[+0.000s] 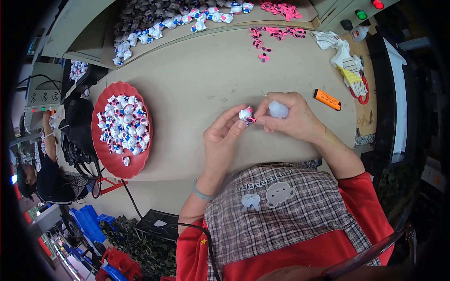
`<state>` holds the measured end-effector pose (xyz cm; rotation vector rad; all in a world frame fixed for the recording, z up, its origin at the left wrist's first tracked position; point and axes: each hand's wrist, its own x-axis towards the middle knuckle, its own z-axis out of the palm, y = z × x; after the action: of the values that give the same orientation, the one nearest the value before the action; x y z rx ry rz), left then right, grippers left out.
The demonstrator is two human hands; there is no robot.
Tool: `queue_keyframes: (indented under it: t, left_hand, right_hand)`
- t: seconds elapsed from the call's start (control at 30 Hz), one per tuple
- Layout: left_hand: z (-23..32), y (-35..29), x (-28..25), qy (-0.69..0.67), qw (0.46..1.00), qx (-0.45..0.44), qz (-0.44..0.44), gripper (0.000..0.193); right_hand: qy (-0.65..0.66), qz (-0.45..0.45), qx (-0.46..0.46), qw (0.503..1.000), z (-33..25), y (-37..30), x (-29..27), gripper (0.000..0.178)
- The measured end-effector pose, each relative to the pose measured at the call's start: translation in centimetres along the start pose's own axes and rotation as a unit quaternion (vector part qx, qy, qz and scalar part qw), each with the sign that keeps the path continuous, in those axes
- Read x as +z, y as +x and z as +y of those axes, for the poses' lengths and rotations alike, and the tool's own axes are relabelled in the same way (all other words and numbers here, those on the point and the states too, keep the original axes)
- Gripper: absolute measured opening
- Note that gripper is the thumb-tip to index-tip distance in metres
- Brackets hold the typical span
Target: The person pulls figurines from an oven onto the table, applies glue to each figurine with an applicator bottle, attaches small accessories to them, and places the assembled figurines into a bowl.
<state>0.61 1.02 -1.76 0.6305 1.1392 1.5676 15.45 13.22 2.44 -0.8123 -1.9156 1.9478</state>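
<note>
In the middle of the table, my left hand (pixel 221 136) pinches a small white figurine (pixel 244 113) with pink and blue parts between thumb and fingers. My right hand (pixel 300 118) is closed round a rounded, translucent squeeze bottle (pixel 278 110) with a thin needle tip that points up and left. Its thumb and forefinger reach to tiny pink sunglasses (pixel 251 120) with dark lenses, which lie against the figurine. Whether the sunglasses are fixed to it I cannot tell, as the fingertips partly cover them.
A red scalloped dish (pixel 123 169) on the left holds many like figurines. More figurines (pixel 168 23) fill the shelf behind. Loose pink sunglasses (pixel 276 33) lie at the far side. An orange lighter (pixel 327 99), gloves (pixel 344 61) and red-handled scissors (pixel 364 91) lie on the right.
</note>
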Motion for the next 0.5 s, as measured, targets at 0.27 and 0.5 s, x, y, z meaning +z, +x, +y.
queue_keyframes:
  t: [0.27, 0.5]
  left_hand:
    - [-0.09, -0.23, -0.07, 0.043, 0.999, 0.010, -0.012, 0.031]
    - [-0.02, -0.35, 0.26, 0.076, 0.997, 0.014, -0.009, 0.030]
  right_hand:
    - [-0.038, -0.009, 0.005, 0.999, 0.52, 0.10, 0.00, 0.010]
    - [-0.004, 0.027, 0.061, 0.998, 0.68, -0.17, 0.74, 0.010]
